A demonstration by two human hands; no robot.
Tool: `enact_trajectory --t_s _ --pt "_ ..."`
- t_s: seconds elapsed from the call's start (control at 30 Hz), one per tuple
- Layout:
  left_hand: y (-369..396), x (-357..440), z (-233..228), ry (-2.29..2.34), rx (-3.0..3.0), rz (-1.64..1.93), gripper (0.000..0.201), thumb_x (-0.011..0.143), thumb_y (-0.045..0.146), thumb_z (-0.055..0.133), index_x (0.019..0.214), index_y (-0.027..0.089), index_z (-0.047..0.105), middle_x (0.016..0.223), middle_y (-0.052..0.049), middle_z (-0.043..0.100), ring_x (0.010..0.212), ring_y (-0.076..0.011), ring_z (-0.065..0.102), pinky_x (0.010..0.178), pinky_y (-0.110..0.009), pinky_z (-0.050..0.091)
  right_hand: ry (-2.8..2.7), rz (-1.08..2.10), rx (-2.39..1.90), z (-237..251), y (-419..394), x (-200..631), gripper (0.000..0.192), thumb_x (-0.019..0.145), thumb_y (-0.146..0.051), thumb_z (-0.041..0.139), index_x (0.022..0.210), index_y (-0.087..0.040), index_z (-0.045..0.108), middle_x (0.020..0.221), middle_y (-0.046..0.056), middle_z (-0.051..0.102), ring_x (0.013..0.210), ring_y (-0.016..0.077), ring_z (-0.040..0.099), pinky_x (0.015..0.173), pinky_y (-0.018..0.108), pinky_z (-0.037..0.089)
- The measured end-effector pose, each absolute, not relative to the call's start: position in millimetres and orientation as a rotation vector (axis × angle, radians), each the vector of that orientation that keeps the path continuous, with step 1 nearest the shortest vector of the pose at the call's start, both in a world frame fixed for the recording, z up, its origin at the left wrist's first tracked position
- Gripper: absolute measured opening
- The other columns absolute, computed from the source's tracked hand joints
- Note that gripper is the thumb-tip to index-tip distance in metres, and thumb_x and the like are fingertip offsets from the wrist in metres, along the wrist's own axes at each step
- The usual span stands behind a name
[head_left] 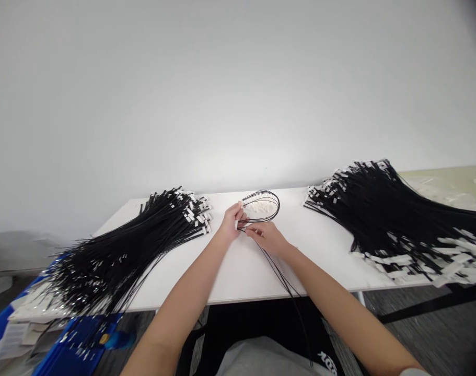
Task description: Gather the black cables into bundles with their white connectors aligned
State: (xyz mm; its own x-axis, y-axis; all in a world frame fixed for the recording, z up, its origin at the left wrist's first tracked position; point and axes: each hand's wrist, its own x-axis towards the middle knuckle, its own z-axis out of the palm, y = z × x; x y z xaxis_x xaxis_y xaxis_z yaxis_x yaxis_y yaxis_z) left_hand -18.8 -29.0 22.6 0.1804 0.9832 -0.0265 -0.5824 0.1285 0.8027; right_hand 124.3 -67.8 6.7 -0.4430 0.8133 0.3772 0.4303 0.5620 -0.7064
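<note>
Over the middle of the table, my left hand [233,219] is closed round a black cable harness. Two white connectors [236,224] show at its fingers. The harness's black wires [277,201] run out from the hand and curve back in a loop to the right. My right hand [268,237] pinches thin black wires close to the lower connector. From there, loose wire ends [279,274] hang down over the table's front edge toward my lap. Small white pieces [260,208] lie on the table behind the loop, too small to make out.
A large bundle of black cables [139,245] with white connectors lies on the left, its ends overhanging the white table [238,277]. Another cable pile [394,219] covers the right side. Blue bins [75,344] stand below at left. A wall rises behind the table.
</note>
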Motion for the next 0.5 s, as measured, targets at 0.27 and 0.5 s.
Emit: enact_trajectory --t_s 0.27,0.5 --pt "-31.9 -13.3 20.9 0.675 0.793 1.274 0.044 0.072 0.039 0.061 0.048 0.017 0.031 0.039 0.008 0.019 0.038 -0.0047 0.025 0.051 -0.023 0.037 -2.001 0.787 -1.006 -0.4 -66.4 122.4 0.017 0.08 -0.031 0.048 0.076 -0.021 0.062 0.074 -0.002 0.064 0.048 0.0077 0.045 0.051 0.022 0.038" --pt "-34.2 -10.9 21.6 0.66 0.856 1.255 0.043 0.071 0.039 0.062 0.051 0.017 0.032 0.04 0.007 0.02 0.038 -0.0047 0.024 0.04 -0.02 0.024 -2.028 0.598 -1.127 -0.1 -68.8 118.1 0.013 0.081 -0.027 0.046 0.074 -0.021 0.056 0.067 -0.003 0.061 0.053 0.0091 0.05 0.052 0.021 0.035"
